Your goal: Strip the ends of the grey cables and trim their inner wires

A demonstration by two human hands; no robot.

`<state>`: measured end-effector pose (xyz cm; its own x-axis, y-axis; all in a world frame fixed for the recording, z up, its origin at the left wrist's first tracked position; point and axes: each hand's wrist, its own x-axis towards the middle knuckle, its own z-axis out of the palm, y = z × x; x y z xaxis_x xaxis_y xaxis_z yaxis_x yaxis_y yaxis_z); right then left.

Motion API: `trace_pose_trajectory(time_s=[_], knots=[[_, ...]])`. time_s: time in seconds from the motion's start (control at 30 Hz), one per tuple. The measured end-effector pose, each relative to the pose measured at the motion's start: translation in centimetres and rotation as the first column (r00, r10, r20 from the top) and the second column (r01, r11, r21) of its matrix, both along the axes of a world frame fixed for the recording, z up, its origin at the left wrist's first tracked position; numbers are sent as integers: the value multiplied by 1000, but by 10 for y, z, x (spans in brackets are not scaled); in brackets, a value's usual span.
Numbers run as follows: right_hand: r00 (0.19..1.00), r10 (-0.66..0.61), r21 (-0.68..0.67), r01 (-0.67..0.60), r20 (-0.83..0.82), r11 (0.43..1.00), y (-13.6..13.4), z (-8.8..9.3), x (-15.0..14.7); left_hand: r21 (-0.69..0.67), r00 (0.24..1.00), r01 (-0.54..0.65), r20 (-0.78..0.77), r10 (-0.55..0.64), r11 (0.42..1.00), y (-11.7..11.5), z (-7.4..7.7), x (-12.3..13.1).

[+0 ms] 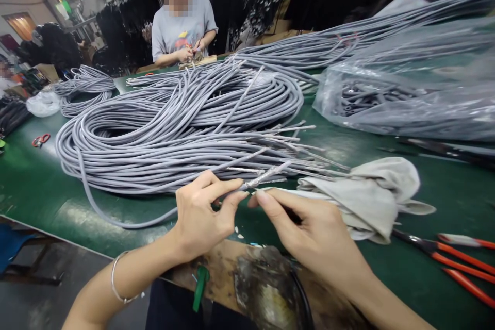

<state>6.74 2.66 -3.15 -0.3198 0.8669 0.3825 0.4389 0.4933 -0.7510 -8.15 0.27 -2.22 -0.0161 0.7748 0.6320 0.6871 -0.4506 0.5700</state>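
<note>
Between thumb and forefinger, my left hand point(207, 206) pinches a grey cable close to its stripped end point(266, 174), where silvery braided strands point up and to the right. The rest of that cable point(124, 224) loops down to the left and back into the bundle. My right hand point(305, 221) has thumb and forefinger pressed together just right of the left fingertips, beside the stripped end. What it pinches, perhaps a thin strand, is too small to make out. Behind both hands lies a large coiled bundle of grey cables point(154, 152), its stripped ends facing right.
A crumpled pale cloth point(371, 196) lies right of my hands, near orange-handled pliers point(444, 255). Clear plastic bags point(410, 98) cover the right side. A wooden board with a dark, grimy device point(266, 289) sits below. Red-handled scissors point(40, 140) lie left. A co-worker point(183, 26) works opposite.
</note>
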Motion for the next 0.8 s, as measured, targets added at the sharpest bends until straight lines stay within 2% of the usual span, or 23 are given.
trace_pose_trajectory(time_s=[0.1,0.2,0.3,0.4,0.47,0.53,0.6,0.67,0.73,0.8], knots=[[998,29,-100,-35,-62,994,1,3,-1,42,999,11,-33,-10,999,0,-2,0],[994,24,-93,-34,-109,995,-1,3,-3,66,997,24,-78,-19,998,-1,-3,-1],[997,-25,45,29,-72,999,-6,-3,-6,38,997,36,-72,-33,999,0,-2,-1],[993,-113,262,115,-25,958,-10,-8,-9,-27,999,43,-30,-44,999,1,1,-1],[992,-127,310,125,-15,943,-11,-9,-10,-50,999,31,-13,-32,998,2,1,0],[997,-79,219,82,-22,972,-9,-7,-9,-32,1000,20,-16,-20,999,2,1,0],[998,-11,59,15,-56,998,-6,-3,-8,11,999,23,-35,-22,1000,1,-1,0],[994,32,-64,-39,-108,997,-3,0,-6,51,998,28,-66,-25,998,1,-3,-1],[987,45,-106,-61,-152,993,-1,1,-4,85,994,31,-105,-22,996,0,-4,-1],[988,35,-87,-49,-151,995,-2,0,-4,89,991,36,-134,-24,995,-1,-4,-1]])
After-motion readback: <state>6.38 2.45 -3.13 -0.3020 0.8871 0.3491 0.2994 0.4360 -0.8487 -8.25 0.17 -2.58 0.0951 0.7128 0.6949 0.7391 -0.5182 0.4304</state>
